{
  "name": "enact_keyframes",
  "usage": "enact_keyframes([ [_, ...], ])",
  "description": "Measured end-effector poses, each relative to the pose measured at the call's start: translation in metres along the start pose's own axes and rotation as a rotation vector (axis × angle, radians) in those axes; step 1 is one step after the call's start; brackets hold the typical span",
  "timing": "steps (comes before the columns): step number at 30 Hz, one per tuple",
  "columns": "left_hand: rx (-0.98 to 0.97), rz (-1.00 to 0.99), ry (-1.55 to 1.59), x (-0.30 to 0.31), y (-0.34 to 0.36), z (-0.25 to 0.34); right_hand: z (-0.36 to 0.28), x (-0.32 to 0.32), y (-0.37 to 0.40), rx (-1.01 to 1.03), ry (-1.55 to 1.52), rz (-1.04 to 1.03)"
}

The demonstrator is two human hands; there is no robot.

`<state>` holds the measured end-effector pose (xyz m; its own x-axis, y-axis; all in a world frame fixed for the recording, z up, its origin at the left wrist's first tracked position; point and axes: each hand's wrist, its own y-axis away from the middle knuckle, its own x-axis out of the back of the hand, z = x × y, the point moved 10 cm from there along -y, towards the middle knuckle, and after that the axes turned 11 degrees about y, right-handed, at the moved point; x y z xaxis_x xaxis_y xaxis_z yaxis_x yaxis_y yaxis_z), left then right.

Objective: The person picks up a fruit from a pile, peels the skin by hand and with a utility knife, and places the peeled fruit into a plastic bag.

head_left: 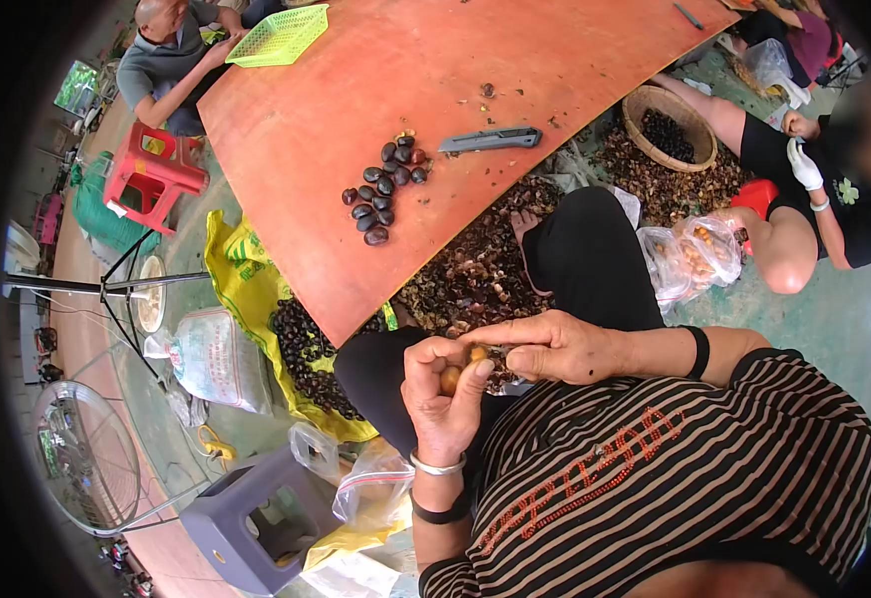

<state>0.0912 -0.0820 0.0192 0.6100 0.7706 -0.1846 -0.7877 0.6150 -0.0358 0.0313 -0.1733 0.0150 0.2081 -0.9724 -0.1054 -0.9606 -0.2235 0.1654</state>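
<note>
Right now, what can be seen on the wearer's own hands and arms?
Both hands are bare, without gloves. Above the left hand sit a silvery bangle and a plain dark band; the right hand has only a similar band farther up the forearm. The short sleeves are striped black and tan.

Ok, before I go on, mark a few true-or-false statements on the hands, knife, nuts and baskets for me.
1. The left hand holds a yellowish nut. True.
2. The right hand is gripping the knife. False: the knife lies on the orange table, and the right hand is up against the left.
3. The woven basket holds dark nuts. True.
4. The dark nuts on the table sit in a bowl. False: they lie loose on its surface.
</note>
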Motion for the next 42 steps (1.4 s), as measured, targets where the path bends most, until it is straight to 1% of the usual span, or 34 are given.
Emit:
enact_keyframes([
  [1, 0.001, -0.002, -0.001, -0.002, 0.002, 0.0, 0.003, -0.001, 0.0, 0.001, -0.001, 0.002],
  [3, -0.006, -0.039, 0.299, -0.014, 0.004, 0.004, 0.021, 0.012, -0.002, -0.099, -0.015, 0.112],
  [4, -0.041, -0.138, 0.403, -0.027, 0.007, 0.013, 0.039, 0.023, -0.005, -0.17, -0.063, 0.174],
  [5, -0.066, -0.164, 0.443, -0.034, 0.007, 0.019, 0.064, 0.033, 0.002, -0.344, -0.223, 0.235],
  [7, 0.038, -0.069, 0.435, -0.028, 0.002, 0.008, 0.045, 0.032, 0.006, -0.263, -0.173, 0.25],
  [8, 0.018, -0.024, 0.43, -0.021, 0.001, 0.003, 0.039, 0.027, 0.01, -0.264, -0.18, 0.243],
  [10, -0.017, 0.033, 0.424, -0.014, -0.002, -0.002, 0.003, 0.018, 0.012, -0.068, -0.168, 0.176],
  [11, -0.017, 0.027, 0.424, -0.014, -0.004, -0.006, 0.0, 0.018, 0.012, -0.066, -0.168, 0.181],
  [13, -0.192, 0.065, 0.199, -0.008, -0.004, 0.004, -0.017, 0.004, 0.01, 0.047, -0.123, 0.083],
  [14, -0.159, 0.055, 0.232, -0.009, -0.003, 0.001, -0.014, -0.001, 0.01, 0.001, -0.095, 0.051],
  [17, -0.1, 0.082, 0.275, -0.012, -0.001, 0.001, -0.013, -0.005, 0.008, 0.043, -0.147, 0.016],
  [18, -0.097, 0.086, 0.274, -0.011, 0.0, 0.0, -0.008, -0.008, 0.008, 0.029, -0.276, -0.021],
  [21, -0.083, 0.066, 0.288, -0.012, 0.0, -0.006, -0.003, -0.008, 0.011, -0.011, -0.336, -0.043],
  [24, -0.121, 0.079, 0.27, -0.011, 0.0, -0.006, -0.003, -0.007, 0.012, -0.027, -0.385, -0.048],
  [26, -0.175, 0.072, 0.197, -0.01, 0.001, -0.001, 0.0, -0.009, 0.013, -0.047, -0.405, -0.061],
  [29, -0.125, 0.071, 0.134, -0.009, 0.001, -0.005, 0.008, -0.005, 0.007, -0.047, -0.337, -0.001],
  [30, -0.126, 0.069, 0.134, -0.009, 0.002, -0.007, 0.02, -0.001, 0.006, -0.091, -0.288, 0.045],
  [31, -0.153, 0.005, 0.102, -0.013, 0.004, -0.008, 0.032, 0.004, 0.006, -0.136, -0.239, 0.092],
  [32, -0.178, -0.061, 0.069, -0.019, 0.007, -0.007, 0.05, 0.015, 0.005, -0.224, -0.279, 0.162],
  [33, -0.247, -0.111, 0.046, -0.029, 0.006, 0.001, 0.064, 0.027, 0.007, -0.31, -0.32, 0.234],
  [35, -0.075, -0.027, 0.356, -0.025, -0.002, -0.005, 0.064, 0.034, 0.009, -0.292, -0.293, 0.221],
  [36, -0.01, 0.019, 0.367, -0.017, -0.004, -0.01, 0.051, 0.039, 0.01, -0.22, -0.267, 0.261],
  [37, 0.043, 0.082, 0.447, -0.013, -0.005, -0.01, 0.04, 0.041, 0.012, -0.148, -0.25, 0.311],
  [38, 0.053, 0.092, 0.456, -0.011, -0.005, -0.013, 0.034, 0.042, 0.012, -0.146, -0.165, 0.301],
  [39, 0.062, 0.101, 0.467, -0.008, -0.006, -0.017, 0.032, 0.041, 0.012, -0.143, -0.162, 0.304],
  [41, 0.042, 0.113, 0.458, -0.007, -0.006, -0.023, 0.006, 0.026, 0.009, 0.084, -0.028, 0.23],
  [42, 0.02, 0.126, 0.446, -0.005, -0.006, -0.023, -0.002, 0.019, 0.008, 0.088, 0.018, 0.185],
])
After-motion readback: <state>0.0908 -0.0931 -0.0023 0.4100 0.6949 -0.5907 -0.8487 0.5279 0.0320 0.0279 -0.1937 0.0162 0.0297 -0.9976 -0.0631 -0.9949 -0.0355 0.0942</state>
